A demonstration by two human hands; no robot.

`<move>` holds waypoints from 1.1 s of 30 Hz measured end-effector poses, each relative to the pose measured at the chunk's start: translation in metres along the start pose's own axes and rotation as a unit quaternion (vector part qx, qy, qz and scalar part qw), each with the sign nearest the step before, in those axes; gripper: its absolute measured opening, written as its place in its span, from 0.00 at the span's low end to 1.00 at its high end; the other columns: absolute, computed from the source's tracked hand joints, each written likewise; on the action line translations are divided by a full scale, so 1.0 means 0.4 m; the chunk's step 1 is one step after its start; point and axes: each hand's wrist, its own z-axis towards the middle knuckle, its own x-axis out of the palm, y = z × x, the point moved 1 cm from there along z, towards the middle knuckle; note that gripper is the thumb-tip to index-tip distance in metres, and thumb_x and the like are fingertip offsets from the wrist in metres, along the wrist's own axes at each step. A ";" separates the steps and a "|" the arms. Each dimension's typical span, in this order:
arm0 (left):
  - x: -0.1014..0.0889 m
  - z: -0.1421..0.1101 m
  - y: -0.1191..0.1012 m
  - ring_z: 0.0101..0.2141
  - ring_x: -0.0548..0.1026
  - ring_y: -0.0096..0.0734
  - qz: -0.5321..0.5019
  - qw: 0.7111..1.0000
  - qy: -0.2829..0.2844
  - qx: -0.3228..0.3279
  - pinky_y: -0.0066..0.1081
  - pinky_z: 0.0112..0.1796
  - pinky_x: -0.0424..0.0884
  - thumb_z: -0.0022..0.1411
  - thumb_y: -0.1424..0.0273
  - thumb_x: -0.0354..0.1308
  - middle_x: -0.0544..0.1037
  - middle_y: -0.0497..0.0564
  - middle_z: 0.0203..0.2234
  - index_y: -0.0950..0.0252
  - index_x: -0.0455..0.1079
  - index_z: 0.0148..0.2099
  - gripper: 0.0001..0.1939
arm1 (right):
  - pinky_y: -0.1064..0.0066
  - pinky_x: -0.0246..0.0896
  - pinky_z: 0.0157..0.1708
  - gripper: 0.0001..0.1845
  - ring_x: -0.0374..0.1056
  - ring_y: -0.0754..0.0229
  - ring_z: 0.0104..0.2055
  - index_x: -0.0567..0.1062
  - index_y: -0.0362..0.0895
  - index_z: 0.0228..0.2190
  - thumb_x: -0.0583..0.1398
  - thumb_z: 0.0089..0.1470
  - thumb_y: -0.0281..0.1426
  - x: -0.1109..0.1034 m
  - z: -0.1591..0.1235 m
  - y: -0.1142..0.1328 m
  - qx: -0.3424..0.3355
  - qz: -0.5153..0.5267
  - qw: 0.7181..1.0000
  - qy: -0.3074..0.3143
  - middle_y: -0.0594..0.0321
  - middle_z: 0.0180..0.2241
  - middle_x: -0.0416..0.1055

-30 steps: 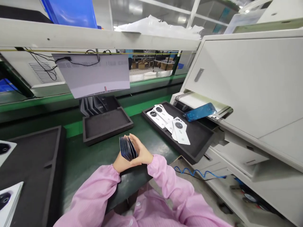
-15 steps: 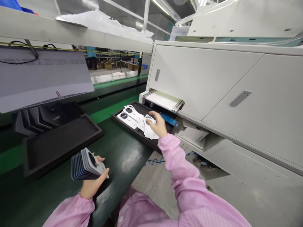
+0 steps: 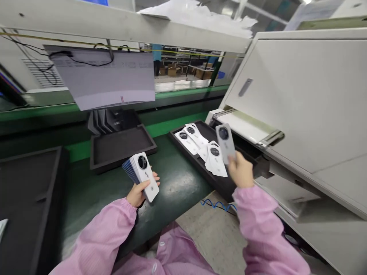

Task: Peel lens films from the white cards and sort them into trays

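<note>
Holds a fanned stack of thin white panels [image 3: 148, 181] in the left hand [image 3: 137, 194], centre-left of the frame, over the dark green bench [image 3: 174, 185]; presses the thumb flat on the top face, with fingertips showing past the right edge and blue-tinted edges spread toward the left. Pinches one grey-white panel [image 3: 225, 139] by its lower end in the right hand [image 3: 242, 171], right of centre, round dark patch uppermost. Cannot tell the exact finger placement behind either load. Near the single panel, in the black foam tray [image 3: 197, 167] at centre-right, shows overlapping loose white panels [image 3: 218, 162], skewed at mixed angles. Just beyond, shows the conveyor end [image 3: 243, 126] at the foot of the white cabinet [image 3: 304, 99]. Holds a second black tray [image 3: 122, 146] at centre-left, beside dark folded pieces [image 3: 100, 123]. Main risk, as judged: slippage of outer layers from the fan, caused by uneven edges and one-thumb pressure; could shed several onto the bench if tilted or squeezed off-centre. Second risk: loss or twist of the single panel, owing to the one-end pinch and long free upper part; could also knock against the conveyor end on a low or wide path. Third: scuffed faces or two panels lifted together from the tray, owing to the overlap.
</note>
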 end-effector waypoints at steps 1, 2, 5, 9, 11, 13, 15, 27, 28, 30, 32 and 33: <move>-0.001 -0.001 0.001 0.41 0.74 0.43 -0.001 1.000 -0.006 0.010 0.50 0.46 0.69 0.46 0.67 0.63 0.74 0.52 0.39 0.59 0.62 0.55 0.32 | 0.67 0.65 0.27 0.18 0.70 0.57 0.27 0.68 0.41 0.46 0.52 0.56 0.35 0.038 -0.053 0.044 -0.039 0.101 0.993 0.042 0.53 0.34 0.73; -0.002 -0.004 0.002 0.41 0.74 0.42 0.000 1.000 -0.012 0.020 0.49 0.47 0.68 0.45 0.68 0.64 0.74 0.51 0.39 0.58 0.61 0.55 0.33 | 0.69 0.64 0.22 0.19 0.67 0.60 0.22 0.68 0.42 0.46 0.52 0.56 0.37 0.079 -0.110 0.090 -0.059 0.188 0.976 0.087 0.54 0.34 0.73; 0.002 -0.018 0.008 0.42 0.74 0.42 0.002 0.999 -0.011 0.035 0.47 0.47 0.68 0.44 0.68 0.65 0.75 0.52 0.41 0.59 0.63 0.54 0.33 | 0.74 0.60 0.13 0.18 0.62 0.67 0.16 0.68 0.43 0.44 0.54 0.54 0.40 0.197 -0.258 0.214 -0.062 0.380 0.898 0.214 0.60 0.29 0.72; 0.009 -0.041 0.014 0.40 0.75 0.45 0.019 0.999 0.003 0.033 0.45 0.44 0.69 0.47 0.67 0.64 0.78 0.55 0.37 0.65 0.68 0.49 0.25 | 0.75 0.62 0.14 0.15 0.65 0.65 0.20 0.67 0.43 0.41 0.53 0.55 0.39 0.272 -0.344 0.294 -0.042 0.440 0.863 0.243 0.62 0.28 0.70; 0.009 -0.046 0.017 0.39 0.75 0.45 0.025 0.999 -0.001 0.038 0.43 0.43 0.69 0.48 0.67 0.65 0.79 0.55 0.35 0.67 0.69 0.48 0.23 | 0.71 0.68 0.22 0.14 0.69 0.60 0.28 0.67 0.44 0.43 0.53 0.56 0.37 0.276 -0.362 0.303 -0.070 0.423 0.872 0.235 0.59 0.33 0.71; 0.006 -0.048 0.020 0.39 0.75 0.43 0.028 0.999 -0.007 0.044 0.41 0.43 0.69 0.48 0.67 0.65 0.79 0.55 0.35 0.67 0.70 0.46 0.22 | 0.64 0.69 0.38 0.15 0.70 0.55 0.41 0.68 0.45 0.45 0.52 0.57 0.33 0.270 -0.379 0.309 -0.139 0.385 0.885 0.221 0.55 0.40 0.71; 0.001 -0.049 0.024 0.39 0.75 0.40 0.028 0.998 -0.014 0.049 0.39 0.43 0.68 0.49 0.67 0.64 0.78 0.54 0.35 0.66 0.71 0.45 0.20 | 0.60 0.64 0.47 0.16 0.65 0.53 0.50 0.67 0.46 0.48 0.52 0.57 0.31 0.265 -0.394 0.316 -0.212 0.341 0.888 0.225 0.54 0.47 0.69; -0.006 -0.068 0.033 0.41 0.74 0.41 0.020 0.999 0.011 0.047 0.43 0.46 0.66 0.46 0.70 0.67 0.78 0.54 0.37 0.66 0.70 0.46 0.22 | 0.65 0.66 0.39 0.37 0.63 0.52 0.51 0.61 0.49 0.54 0.66 0.42 0.36 0.273 -0.374 0.321 -0.233 0.373 0.832 0.338 0.53 0.53 0.61; -0.006 -0.067 0.032 0.41 0.74 0.42 0.017 0.999 0.012 0.045 0.43 0.46 0.66 0.46 0.70 0.67 0.78 0.54 0.37 0.66 0.71 0.45 0.22 | 0.65 0.66 0.41 0.34 0.63 0.52 0.51 0.64 0.48 0.52 0.66 0.43 0.36 0.275 -0.373 0.314 -0.215 0.394 0.828 0.336 0.54 0.52 0.63; -0.006 -0.066 0.031 0.40 0.74 0.43 0.008 0.999 0.014 0.040 0.43 0.45 0.66 0.46 0.70 0.67 0.78 0.55 0.38 0.67 0.71 0.44 0.20 | 0.63 0.65 0.44 0.23 0.65 0.52 0.49 0.69 0.46 0.47 0.62 0.48 0.37 0.278 -0.366 0.297 -0.152 0.445 0.827 0.309 0.55 0.47 0.68; -0.005 -0.065 0.028 0.41 0.74 0.44 -0.004 0.999 0.018 0.037 0.43 0.44 0.67 0.47 0.68 0.67 0.78 0.56 0.40 0.66 0.71 0.45 0.21 | 0.61 0.65 0.44 0.16 0.69 0.54 0.44 0.70 0.45 0.44 0.56 0.54 0.38 0.282 -0.355 0.279 -0.082 0.487 0.830 0.259 0.57 0.42 0.72; -0.005 -0.065 0.026 0.41 0.74 0.44 -0.012 0.999 0.020 0.037 0.43 0.44 0.68 0.46 0.67 0.67 0.77 0.56 0.40 0.65 0.70 0.46 0.22 | 0.61 0.66 0.42 0.15 0.70 0.55 0.42 0.68 0.46 0.44 0.54 0.56 0.38 0.285 -0.351 0.272 -0.053 0.508 0.825 0.244 0.57 0.41 0.72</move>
